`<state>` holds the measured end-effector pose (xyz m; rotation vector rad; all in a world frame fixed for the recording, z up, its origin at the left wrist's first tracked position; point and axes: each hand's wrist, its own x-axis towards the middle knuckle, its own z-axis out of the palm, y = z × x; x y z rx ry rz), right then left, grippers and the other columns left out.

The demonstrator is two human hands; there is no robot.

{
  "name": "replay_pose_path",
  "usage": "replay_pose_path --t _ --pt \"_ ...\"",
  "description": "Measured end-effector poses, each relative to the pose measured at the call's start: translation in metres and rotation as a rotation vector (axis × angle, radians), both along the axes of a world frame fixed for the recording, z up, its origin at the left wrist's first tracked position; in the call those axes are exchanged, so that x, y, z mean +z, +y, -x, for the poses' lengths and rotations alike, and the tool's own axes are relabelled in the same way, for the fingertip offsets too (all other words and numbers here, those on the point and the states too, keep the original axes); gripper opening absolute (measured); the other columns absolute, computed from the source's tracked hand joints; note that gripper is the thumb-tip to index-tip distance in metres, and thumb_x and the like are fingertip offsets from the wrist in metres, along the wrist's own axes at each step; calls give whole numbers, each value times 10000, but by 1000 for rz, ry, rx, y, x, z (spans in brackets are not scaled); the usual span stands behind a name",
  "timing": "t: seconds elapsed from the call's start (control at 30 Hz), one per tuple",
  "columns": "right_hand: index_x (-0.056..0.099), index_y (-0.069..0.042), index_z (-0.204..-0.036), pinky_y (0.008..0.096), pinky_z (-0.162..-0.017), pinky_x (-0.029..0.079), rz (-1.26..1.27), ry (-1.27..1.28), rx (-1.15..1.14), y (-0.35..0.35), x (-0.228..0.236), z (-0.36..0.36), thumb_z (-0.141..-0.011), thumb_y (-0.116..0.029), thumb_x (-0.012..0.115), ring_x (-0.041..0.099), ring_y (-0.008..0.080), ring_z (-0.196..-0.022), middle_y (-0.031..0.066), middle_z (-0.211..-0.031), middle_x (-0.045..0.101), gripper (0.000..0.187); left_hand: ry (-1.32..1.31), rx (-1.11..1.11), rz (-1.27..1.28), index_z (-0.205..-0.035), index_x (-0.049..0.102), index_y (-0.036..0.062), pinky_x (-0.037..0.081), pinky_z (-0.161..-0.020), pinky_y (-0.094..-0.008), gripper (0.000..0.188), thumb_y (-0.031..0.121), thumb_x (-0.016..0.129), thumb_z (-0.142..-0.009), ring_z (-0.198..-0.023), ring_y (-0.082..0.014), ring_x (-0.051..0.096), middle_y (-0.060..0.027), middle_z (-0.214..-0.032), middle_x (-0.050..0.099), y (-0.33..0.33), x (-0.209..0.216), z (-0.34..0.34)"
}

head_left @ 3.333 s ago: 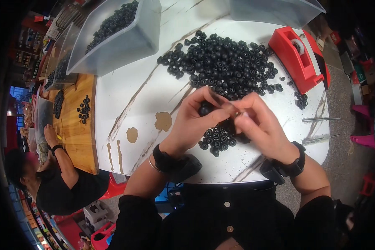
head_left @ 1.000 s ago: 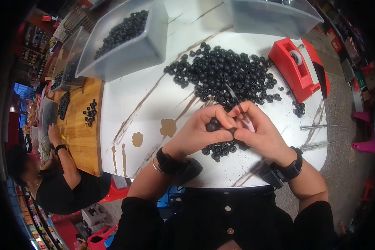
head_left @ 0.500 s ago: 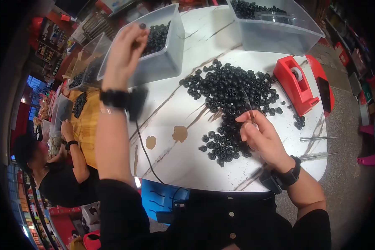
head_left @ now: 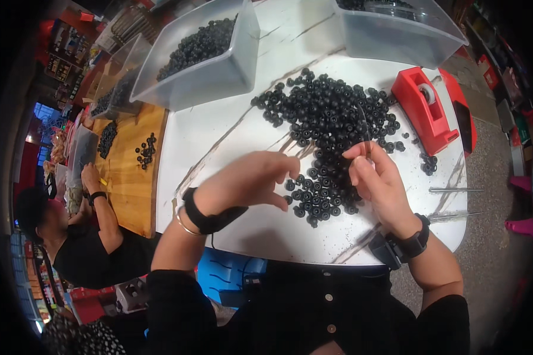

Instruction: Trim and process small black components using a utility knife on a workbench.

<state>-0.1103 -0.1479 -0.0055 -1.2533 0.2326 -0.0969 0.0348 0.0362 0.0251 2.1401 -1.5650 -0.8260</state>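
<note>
A heap of small black round pieces with centre holes [head_left: 331, 112], bead-like, is spread over the white marbled table [head_left: 219, 127]. My left hand [head_left: 251, 177] hovers at the heap's lower left edge, thumb and fingers apart, and nothing shows between them. Over the heap's right side, my right hand [head_left: 379, 183] pinches a slender pointed tool [head_left: 366, 131]. Its tip lies among the black pieces; its exact kind is too thin to make out. Both wrists wear black bands.
A clear bin [head_left: 198, 89] of black pieces stands back left, another bin [head_left: 397, 44] back right. A red tape dispenser [head_left: 425, 112] and two thin metal tools, one a slim rod [head_left: 456, 190], lie right. A co-worker [head_left: 83, 248] sits at the wooden table [head_left: 137, 189], left.
My left hand has come down from above the left bin to the heap; the black piece at its fingertips no longer shows. My right hand has barely shifted.
</note>
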Motion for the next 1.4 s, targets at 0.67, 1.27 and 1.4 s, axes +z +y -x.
replay_pose_path --t 0.67,1.27,1.4 --pt "495 -44 -977 144 -440 251 -14 36 -30 -4 -4 2 -887 -201 480 336 -7 -499 -42 -671 462 182 364 219 400 -921 566 24 458 -675 -197 259 -97 618 -698 -746 -78 531 -20 -846 512 -26 -6 14" --pt "495 -73 -796 156 -547 309 -86 74 164 -4 -4 1 -797 -152 622 371 11 -631 -58 -694 437 149 1136 177 737 -856 543 -45 519 -702 -264 268 -191 615 -643 -824 -157 558 -92 -874 500 -48 -44 35" --pt "506 -67 -803 149 -535 306 -62 54 91 -3 -4 2 -803 -144 612 373 7 -606 -58 -683 453 131 1092 212 733 -856 546 -39 496 -690 -241 219 -162 599 -683 -834 -145 561 -90 -902 522 -48 -47 34"
